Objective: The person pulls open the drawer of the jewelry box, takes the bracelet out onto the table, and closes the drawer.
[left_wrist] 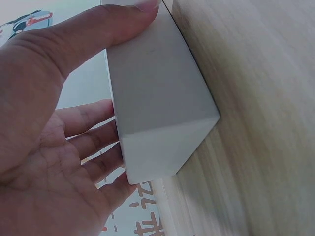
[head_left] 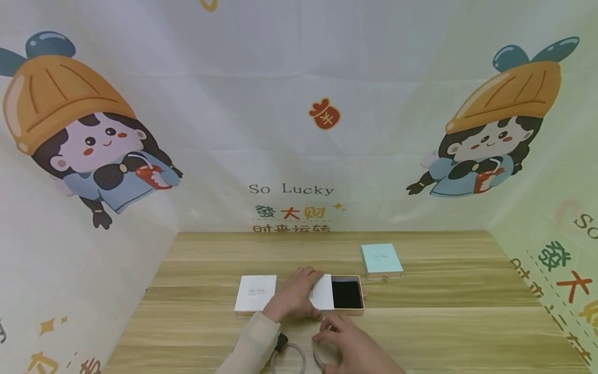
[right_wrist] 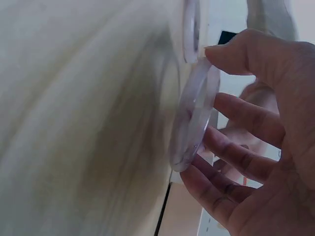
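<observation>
A white drawer-style box (head_left: 322, 293) lies on the table, its drawer slid partly out to the right so that the black lining (head_left: 347, 294) shows. My left hand (head_left: 295, 295) grips its white sleeve; in the left wrist view the thumb lies along one side of the box (left_wrist: 157, 93) and the fingers touch another face. Just in front of the box, my right hand (head_left: 353, 344) pinches a pale translucent bangle (right_wrist: 184, 130) by its edge, between thumb and fingers. A second pale bangle (head_left: 304, 355) lies to the left of it, near the left forearm.
Left of the left hand stands another white box (head_left: 256, 293), closed. A light turquoise box (head_left: 381, 259) sits farther back on the right. The wood-grain table (head_left: 444, 332) is bounded by a printed cloth backdrop (head_left: 299, 130) at the back and sides.
</observation>
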Demonstrator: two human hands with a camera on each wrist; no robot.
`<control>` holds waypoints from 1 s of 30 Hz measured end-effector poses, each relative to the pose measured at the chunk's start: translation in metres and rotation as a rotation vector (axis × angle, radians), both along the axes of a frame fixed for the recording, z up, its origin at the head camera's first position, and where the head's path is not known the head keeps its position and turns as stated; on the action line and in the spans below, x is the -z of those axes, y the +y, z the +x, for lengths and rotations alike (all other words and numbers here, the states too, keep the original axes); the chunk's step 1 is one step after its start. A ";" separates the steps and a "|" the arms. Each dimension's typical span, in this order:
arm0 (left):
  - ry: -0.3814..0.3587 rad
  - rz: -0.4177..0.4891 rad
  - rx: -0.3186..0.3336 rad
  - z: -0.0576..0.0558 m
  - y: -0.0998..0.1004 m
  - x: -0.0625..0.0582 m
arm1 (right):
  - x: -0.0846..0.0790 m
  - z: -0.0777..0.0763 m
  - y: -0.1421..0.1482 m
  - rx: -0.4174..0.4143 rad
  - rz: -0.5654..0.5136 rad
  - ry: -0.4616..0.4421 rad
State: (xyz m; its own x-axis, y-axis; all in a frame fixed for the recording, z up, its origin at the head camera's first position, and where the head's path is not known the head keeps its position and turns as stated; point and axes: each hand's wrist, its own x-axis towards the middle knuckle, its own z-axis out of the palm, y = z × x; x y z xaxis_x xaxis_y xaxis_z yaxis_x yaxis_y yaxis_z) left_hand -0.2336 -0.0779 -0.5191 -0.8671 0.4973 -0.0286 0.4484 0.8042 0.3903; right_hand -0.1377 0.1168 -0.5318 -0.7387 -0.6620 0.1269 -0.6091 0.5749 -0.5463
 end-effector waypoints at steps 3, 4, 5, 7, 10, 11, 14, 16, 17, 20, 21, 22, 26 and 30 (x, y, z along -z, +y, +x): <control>-0.004 0.008 -0.005 0.000 0.000 -0.001 | 0.002 -0.002 0.001 -0.044 0.053 -0.027; -0.004 0.011 -0.005 0.000 0.000 -0.001 | 0.003 -0.003 0.001 -0.056 0.065 -0.029; -0.005 0.014 -0.006 0.000 0.000 -0.001 | 0.004 -0.003 0.002 -0.068 0.074 -0.029; -0.005 0.018 -0.007 0.000 0.000 -0.002 | 0.007 -0.004 0.002 -0.091 0.086 0.004; 0.002 0.017 -0.003 0.000 0.000 -0.002 | 0.011 -0.004 0.003 -0.113 0.087 0.053; 0.003 0.016 -0.003 0.000 0.000 -0.002 | 0.012 -0.004 0.004 -0.118 0.081 0.067; 0.008 0.014 -0.002 0.001 0.000 -0.003 | 0.014 -0.003 0.004 -0.127 0.062 0.077; 0.007 0.015 -0.004 0.001 -0.001 -0.003 | 0.014 -0.003 0.005 -0.130 0.056 0.074; 0.006 0.016 -0.005 0.001 -0.001 -0.003 | 0.014 -0.004 0.005 -0.130 0.058 0.065; 0.006 0.016 -0.005 0.000 -0.001 -0.002 | 0.013 -0.005 0.005 -0.126 0.065 0.032; 0.004 0.017 -0.006 0.000 -0.001 -0.001 | 0.013 -0.005 0.005 -0.124 0.065 0.014; 0.002 0.017 -0.007 0.000 -0.001 -0.001 | 0.013 -0.006 0.006 -0.121 0.064 -0.009; -0.007 0.022 -0.009 0.001 -0.001 0.000 | 0.011 -0.006 0.007 -0.113 0.041 -0.057; -0.005 0.028 -0.007 0.001 -0.001 -0.001 | 0.010 -0.004 0.009 -0.102 0.024 -0.015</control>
State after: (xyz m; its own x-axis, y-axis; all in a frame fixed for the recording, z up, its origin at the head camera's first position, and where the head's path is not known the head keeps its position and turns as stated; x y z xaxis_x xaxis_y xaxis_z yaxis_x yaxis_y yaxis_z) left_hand -0.2324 -0.0789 -0.5185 -0.8705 0.4918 -0.0189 0.4406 0.7959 0.4151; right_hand -0.1420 0.1258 -0.5417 -0.6689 -0.7367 0.0993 -0.6571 0.5235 -0.5424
